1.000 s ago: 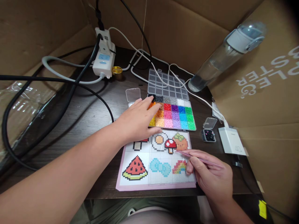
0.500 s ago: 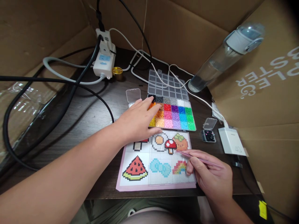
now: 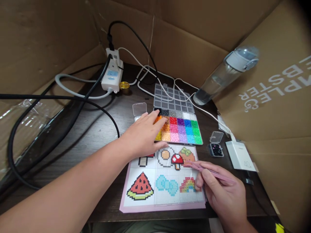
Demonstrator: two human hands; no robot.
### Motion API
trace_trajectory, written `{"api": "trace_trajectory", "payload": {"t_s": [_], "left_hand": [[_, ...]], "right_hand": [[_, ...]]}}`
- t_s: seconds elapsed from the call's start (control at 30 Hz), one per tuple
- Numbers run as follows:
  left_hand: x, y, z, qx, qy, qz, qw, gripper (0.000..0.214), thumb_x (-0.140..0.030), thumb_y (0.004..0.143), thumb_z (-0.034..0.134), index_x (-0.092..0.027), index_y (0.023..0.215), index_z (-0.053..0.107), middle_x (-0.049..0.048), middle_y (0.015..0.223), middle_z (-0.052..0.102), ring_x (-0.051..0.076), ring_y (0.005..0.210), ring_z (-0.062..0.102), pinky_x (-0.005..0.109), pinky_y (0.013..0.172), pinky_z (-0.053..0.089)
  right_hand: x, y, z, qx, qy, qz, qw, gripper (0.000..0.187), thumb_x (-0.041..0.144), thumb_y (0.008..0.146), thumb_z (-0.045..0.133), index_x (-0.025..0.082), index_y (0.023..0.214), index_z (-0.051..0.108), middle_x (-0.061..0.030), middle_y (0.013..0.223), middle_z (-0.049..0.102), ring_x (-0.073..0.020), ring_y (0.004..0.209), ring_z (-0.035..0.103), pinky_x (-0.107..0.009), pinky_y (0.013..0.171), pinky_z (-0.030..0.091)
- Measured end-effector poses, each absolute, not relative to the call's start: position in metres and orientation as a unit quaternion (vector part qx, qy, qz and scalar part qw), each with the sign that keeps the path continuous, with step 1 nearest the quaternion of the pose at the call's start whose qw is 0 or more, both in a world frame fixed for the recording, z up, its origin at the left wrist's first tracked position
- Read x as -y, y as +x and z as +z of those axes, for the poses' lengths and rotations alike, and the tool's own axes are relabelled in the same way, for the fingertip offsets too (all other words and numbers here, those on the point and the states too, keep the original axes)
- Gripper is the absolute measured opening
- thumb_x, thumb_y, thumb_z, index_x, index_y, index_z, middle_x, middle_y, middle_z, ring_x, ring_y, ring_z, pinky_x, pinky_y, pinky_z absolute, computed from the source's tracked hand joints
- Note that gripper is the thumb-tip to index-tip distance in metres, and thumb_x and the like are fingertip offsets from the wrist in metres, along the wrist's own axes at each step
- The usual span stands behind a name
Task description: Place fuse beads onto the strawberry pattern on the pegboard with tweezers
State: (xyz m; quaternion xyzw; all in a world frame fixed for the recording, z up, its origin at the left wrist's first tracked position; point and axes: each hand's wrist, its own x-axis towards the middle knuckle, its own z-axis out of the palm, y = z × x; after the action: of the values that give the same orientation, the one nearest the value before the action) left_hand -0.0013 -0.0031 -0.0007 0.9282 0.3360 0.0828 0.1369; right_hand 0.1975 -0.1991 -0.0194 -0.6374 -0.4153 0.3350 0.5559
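White letters are printed upside down on the cardboard wall (image 3: 267, 129) at the right; "MPLE &" and "BSTER" can be read, with the words cut off at the frame edge. "40" can be made out on a white charger (image 3: 240, 155), above which the smaller grey print is too faint to be read. A dark square code is shown on a plug at the white power strip (image 3: 113, 77).

Pink tweezers (image 3: 211, 171) are pinched between the thumb and fingers of the right hand (image 3: 223, 187). Their tips are held by the red mushroom piece (image 3: 177, 160), over the pegboard (image 3: 167, 201); whether a bead is caught between them cannot be told. The grip of the left hand (image 3: 145, 134) is spread, its fingers laid over the near-left part of the bead case (image 3: 179, 143), a fingertip at the black beads (image 3: 157, 110).

The pegboard is laid over the right part of a pattern sheet (image 3: 133, 174) on the dark surface (image 3: 104, 207); the mushroom piece is placed between the egg and orange fruit pictures.
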Motion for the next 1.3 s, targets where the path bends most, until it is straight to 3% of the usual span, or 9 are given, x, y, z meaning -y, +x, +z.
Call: {"api": "trace_trajectory", "payload": {"t_s": [0.3, 0.57, 0.83, 1.07, 1.3], "left_hand": [[0.005, -0.002, 0.001, -0.341, 0.925, 0.081, 0.148, 0.085, -0.06, 0.081, 0.062, -0.017, 0.149, 0.036, 0.0226, 0.158, 0.028, 0.035, 0.147, 0.027, 0.051, 0.119, 0.021], [0.004, -0.003, -0.001, -0.338, 0.926, 0.097, 0.139, 0.085, -0.062, 0.08, 0.061, -0.016, 0.147, 0.038, 0.0233, 0.157, 0.03, 0.036, 0.145, 0.03, 0.052, 0.118, 0.025], [0.006, -0.003, 0.0, -0.331, 0.929, 0.1, 0.129, 0.081, -0.059, 0.081, 0.062, -0.015, 0.146, 0.039, 0.0229, 0.155, 0.033, 0.033, 0.147, 0.028, 0.049, 0.119, 0.024], [0.004, -0.003, -0.001, -0.325, 0.933, 0.099, 0.118, 0.081, -0.059, 0.082, 0.061, -0.014, 0.145, 0.04, 0.0236, 0.154, 0.034, 0.033, 0.147, 0.028, 0.05, 0.118, 0.025], [0.005, -0.003, 0.0, -0.325, 0.932, 0.104, 0.121, 0.078, -0.057, 0.081, 0.063, -0.014, 0.143, 0.042, 0.0236, 0.154, 0.035, 0.033, 0.146, 0.029, 0.049, 0.118, 0.024]], "right_hand": [[0.164, 0.208, 0.007, 0.461, -0.626, 0.225, 0.588, 0.019, 0.025, 0.086, 0.069, 0.018, 0.102, 0.076, -0.0062, 0.073, 0.073, -0.0174, 0.056, 0.065, -0.035, 0.055, 0.057], [0.103, 0.183, 0.041, 0.54, -0.621, 0.17, 0.543, 0.013, 0.024, 0.087, 0.068, 0.019, 0.095, 0.077, -0.0027, 0.069, 0.071, -0.014, 0.055, 0.064, -0.029, 0.055, 0.058], [0.093, 0.174, -0.004, 0.552, -0.63, 0.196, 0.51, 0.017, 0.028, 0.086, 0.068, 0.02, 0.098, 0.077, -0.0057, 0.081, 0.074, -0.0118, 0.048, 0.062, -0.027, 0.045, 0.056], [0.085, 0.171, -0.006, 0.513, -0.628, 0.246, 0.532, 0.016, 0.029, 0.086, 0.067, 0.018, 0.094, 0.076, 0.0003, 0.058, 0.066, -0.0119, 0.044, 0.059, -0.026, 0.044, 0.054], [0.082, 0.169, -0.006, 0.502, -0.627, 0.275, 0.528, 0.019, 0.032, 0.083, 0.069, 0.017, 0.091, 0.076, -0.0002, 0.056, 0.066, -0.0125, 0.044, 0.06, -0.026, 0.044, 0.053]]}}
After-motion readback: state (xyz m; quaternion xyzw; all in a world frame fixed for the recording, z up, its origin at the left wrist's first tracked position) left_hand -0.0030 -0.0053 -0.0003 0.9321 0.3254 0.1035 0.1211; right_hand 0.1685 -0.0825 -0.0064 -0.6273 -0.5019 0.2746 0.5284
